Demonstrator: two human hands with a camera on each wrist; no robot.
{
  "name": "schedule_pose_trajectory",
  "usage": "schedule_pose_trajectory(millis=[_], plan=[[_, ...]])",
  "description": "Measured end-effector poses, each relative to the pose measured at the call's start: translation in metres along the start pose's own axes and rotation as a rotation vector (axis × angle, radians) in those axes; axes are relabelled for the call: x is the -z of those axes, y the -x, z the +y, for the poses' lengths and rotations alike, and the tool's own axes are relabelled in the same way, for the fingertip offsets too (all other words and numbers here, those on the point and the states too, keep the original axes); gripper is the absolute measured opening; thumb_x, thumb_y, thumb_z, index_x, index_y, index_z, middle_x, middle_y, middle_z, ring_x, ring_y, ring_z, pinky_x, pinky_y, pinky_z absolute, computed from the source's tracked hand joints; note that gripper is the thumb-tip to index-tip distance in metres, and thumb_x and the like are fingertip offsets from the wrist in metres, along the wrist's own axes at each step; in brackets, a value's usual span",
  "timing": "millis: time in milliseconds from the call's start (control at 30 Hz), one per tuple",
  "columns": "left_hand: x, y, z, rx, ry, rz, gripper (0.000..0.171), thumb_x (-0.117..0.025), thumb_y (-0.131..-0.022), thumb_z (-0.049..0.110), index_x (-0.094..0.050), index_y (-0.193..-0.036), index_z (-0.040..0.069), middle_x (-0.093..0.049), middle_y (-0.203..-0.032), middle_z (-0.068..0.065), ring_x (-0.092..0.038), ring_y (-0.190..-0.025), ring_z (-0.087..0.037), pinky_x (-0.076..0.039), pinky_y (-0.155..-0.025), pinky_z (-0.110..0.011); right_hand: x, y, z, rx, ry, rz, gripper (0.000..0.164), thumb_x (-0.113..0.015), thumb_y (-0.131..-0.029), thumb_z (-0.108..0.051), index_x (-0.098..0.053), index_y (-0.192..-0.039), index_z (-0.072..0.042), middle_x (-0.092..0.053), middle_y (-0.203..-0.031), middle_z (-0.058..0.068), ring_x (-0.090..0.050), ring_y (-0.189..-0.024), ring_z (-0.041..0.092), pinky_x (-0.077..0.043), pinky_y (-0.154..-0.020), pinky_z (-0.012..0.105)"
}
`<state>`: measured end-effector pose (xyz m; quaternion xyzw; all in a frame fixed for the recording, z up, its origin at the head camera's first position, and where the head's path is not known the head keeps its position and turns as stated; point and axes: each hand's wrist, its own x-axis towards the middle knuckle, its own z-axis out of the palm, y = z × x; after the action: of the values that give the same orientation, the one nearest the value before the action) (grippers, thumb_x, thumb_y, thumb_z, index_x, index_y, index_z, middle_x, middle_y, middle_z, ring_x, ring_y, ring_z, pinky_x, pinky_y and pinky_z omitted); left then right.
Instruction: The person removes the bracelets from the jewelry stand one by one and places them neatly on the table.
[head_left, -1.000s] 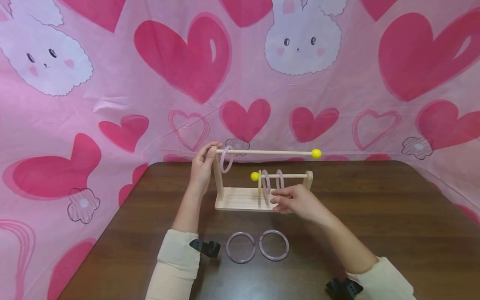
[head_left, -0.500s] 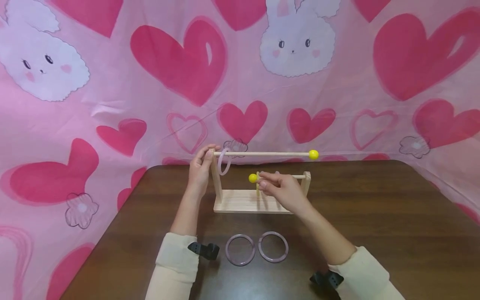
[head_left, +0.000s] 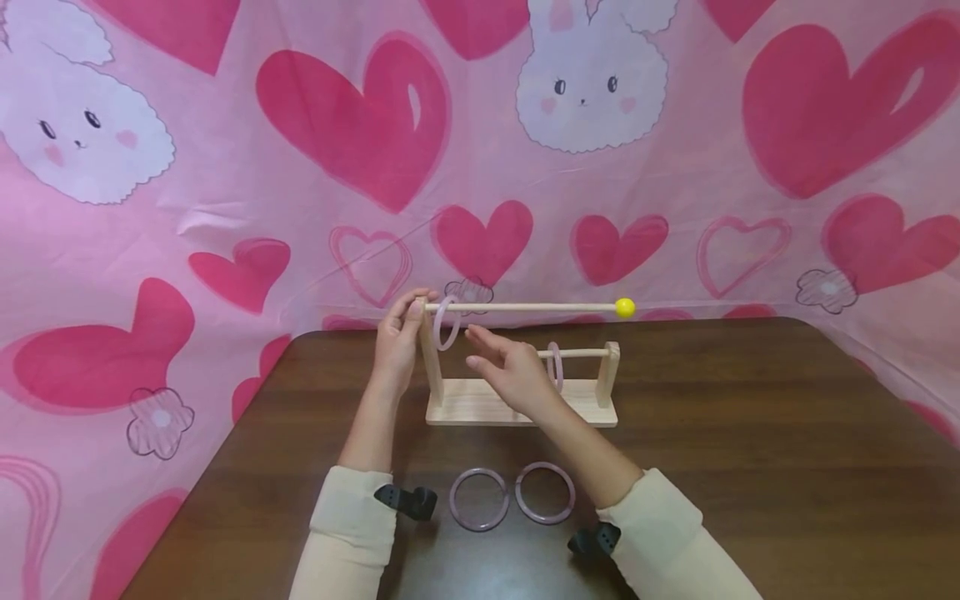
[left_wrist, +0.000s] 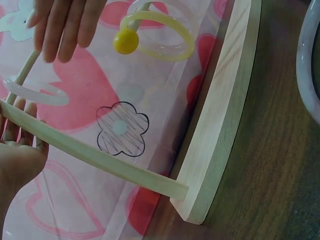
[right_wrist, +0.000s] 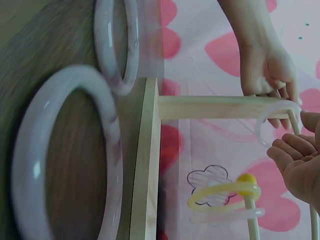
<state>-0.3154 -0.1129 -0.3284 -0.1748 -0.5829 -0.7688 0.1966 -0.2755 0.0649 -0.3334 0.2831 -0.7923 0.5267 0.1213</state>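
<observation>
A pale wooden bangle stand (head_left: 480, 408) has a long upper rod and a shorter lower rod. My left hand (head_left: 396, 346) grips the top of its left post. A lilac bangle (head_left: 438, 336) hangs on the upper rod beside that hand. With fingers extended and holding nothing, my right hand (head_left: 517, 375) is in front of the stand, its fingertips pointing toward this bangle. Another lilac bangle (head_left: 559, 375) hangs on the lower rod. The right hand hides that rod's knobbed end in the head view; the left wrist view shows a yellow bangle (left_wrist: 175, 57) there, behind a yellow knob (left_wrist: 125, 41).
Two lilac bangles, one left (head_left: 478, 472) and one right (head_left: 545, 466), lie flat on the dark wooden table (head_left: 712, 458) in front of the stand. A yellow ball (head_left: 625, 308) caps the upper rod. Behind hangs a pink heart-patterned cloth (head_left: 480, 150).
My right hand has moved left, from beside the lower rod's bangles, past its yellow knob, toward the upper rod's bangle. The left hand keeps its grip on the post.
</observation>
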Motion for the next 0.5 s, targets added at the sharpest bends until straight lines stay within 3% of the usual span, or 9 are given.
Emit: schedule_pose_trajectory(millis=[300,500], plan=[[-0.001,0.001,0.000,0.005,0.018,-0.009,0.018,-0.048,-0.096,0.014,-0.062,-0.107,0.009,-0.066,-0.102,0.002,-0.055,-0.103,-0.017,-0.040,-0.091,-0.029,-0.012,-0.011,-0.005,0.037,0.148,-0.051,0.046,-0.065,-0.086,-0.013,-0.052,-0.128,-0.001,-0.058,-0.122,0.010,-0.052,-0.114,0.020,-0.043,-0.092,0.033],[0.000,0.001,0.000,0.012,0.029,-0.004,0.015,-0.049,-0.096,0.015,-0.063,-0.102,0.016,-0.066,-0.101,0.003,-0.056,-0.102,-0.018,-0.040,-0.091,-0.028,-0.015,-0.013,-0.007,0.035,0.195,-0.093,0.045,-0.065,-0.087,-0.016,-0.054,-0.129,-0.004,-0.056,-0.125,0.008,-0.054,-0.112,0.020,-0.044,-0.090,0.036]])
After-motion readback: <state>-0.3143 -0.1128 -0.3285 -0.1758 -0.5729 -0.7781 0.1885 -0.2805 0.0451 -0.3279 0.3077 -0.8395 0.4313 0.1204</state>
